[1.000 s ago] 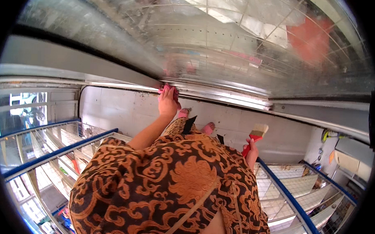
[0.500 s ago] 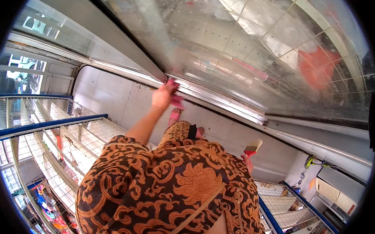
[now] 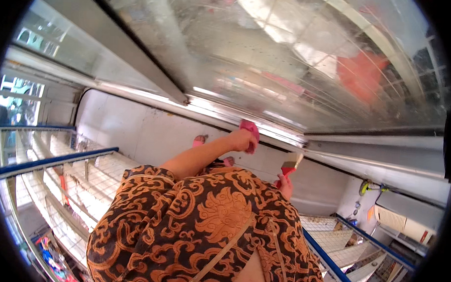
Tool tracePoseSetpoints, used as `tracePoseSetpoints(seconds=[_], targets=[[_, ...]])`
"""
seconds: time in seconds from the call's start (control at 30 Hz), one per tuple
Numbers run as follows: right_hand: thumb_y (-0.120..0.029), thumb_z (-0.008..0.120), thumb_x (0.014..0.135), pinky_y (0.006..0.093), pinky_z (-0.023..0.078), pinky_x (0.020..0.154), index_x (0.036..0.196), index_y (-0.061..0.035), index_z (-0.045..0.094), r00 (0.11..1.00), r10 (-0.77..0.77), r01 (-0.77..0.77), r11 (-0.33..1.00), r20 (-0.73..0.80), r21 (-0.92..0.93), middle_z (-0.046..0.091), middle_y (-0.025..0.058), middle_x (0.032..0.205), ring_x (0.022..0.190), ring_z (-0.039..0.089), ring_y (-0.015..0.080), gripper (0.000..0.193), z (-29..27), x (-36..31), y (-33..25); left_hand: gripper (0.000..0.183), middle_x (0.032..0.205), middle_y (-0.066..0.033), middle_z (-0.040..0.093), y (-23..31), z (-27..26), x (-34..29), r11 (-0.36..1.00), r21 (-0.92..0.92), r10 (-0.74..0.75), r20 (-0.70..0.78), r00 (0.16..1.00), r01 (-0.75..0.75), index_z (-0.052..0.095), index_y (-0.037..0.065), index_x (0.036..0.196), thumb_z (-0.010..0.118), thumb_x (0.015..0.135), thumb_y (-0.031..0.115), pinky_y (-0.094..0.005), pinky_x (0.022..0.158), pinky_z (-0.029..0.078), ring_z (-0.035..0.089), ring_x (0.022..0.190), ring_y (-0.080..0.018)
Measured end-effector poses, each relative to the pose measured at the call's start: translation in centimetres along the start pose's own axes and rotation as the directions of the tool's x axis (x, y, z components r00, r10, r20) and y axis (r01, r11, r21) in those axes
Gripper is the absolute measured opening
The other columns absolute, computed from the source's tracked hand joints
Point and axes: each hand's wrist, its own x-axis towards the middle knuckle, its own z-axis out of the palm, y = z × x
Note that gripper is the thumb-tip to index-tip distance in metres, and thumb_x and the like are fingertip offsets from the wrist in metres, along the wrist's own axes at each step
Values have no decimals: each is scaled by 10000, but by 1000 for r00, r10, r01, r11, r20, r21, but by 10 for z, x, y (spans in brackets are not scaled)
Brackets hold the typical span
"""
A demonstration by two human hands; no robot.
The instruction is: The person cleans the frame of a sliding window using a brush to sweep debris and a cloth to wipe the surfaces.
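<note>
While the left hand (image 3: 241,140) clenches a soft pink cloth (image 3: 249,128) against the cabinet's metal rail (image 3: 226,110), the right hand (image 3: 285,185) grips a light, stiff paintbrush (image 3: 289,164) by its red handle, bristles up.

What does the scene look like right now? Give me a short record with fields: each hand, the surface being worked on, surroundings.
left hand: holds a pink cloth against the metal rail at the lower edge of the glass
right hand: grips a paintbrush with a red handle, bristles up, apart from the glass
surface: curved glass front of a display case, hazy
surroundings: wire racks with blue rails to either side; tiled floor below
</note>
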Motion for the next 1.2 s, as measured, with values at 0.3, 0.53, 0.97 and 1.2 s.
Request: tracePoseSetpoints(seconds=[0.3, 0.53, 0.97, 1.2], targets=[[-75, 616, 825, 201, 386, 597, 1062, -22, 557, 762, -615, 595, 788, -201, -157, 520, 6, 800, 677, 465, 63, 249, 27, -48, -45, 221, 759, -92, 679, -28, -53, -56, 965, -48, -242, 201, 949, 257, 709, 105, 776, 511, 690, 58, -312, 696, 501, 646, 722, -208], [-41, 550, 879, 261, 383, 883, 1257, 23, 487, 379, -842, 924, 370, -384, 100, 557, 73, 1166, 999, 510, 136, 389, 66, -51, -172, 207, 683, -69, 672, -28, -79, -84, 910, 42, -413, 164, 896, 412, 711, 96, 749, 515, 696, 55, -325, 617, 505, 650, 648, -206], [6, 523, 726, 361, 358, 898, 1014, 94, 467, 66, -729, 885, 358, -681, -298, 496, 210, 1065, 964, 474, 320, 306, 106, -21, -245, 241, 836, -119, 668, -16, -125, -104, 979, 83, -200, 233, 952, 186, 683, 70, 864, 536, 677, 26, -359, 711, 491, 635, 786, -280], [69, 502, 713, 255, 375, 854, 1101, 43, 477, 315, -688, 892, 449, -654, -43, 525, 63, 1037, 921, 464, 146, 390, 143, -32, -218, 230, 827, -148, 648, -20, -129, -103, 989, 26, -150, 303, 941, 149, 669, 54, 848, 514, 680, 34, -366, 702, 470, 605, 747, -313]])
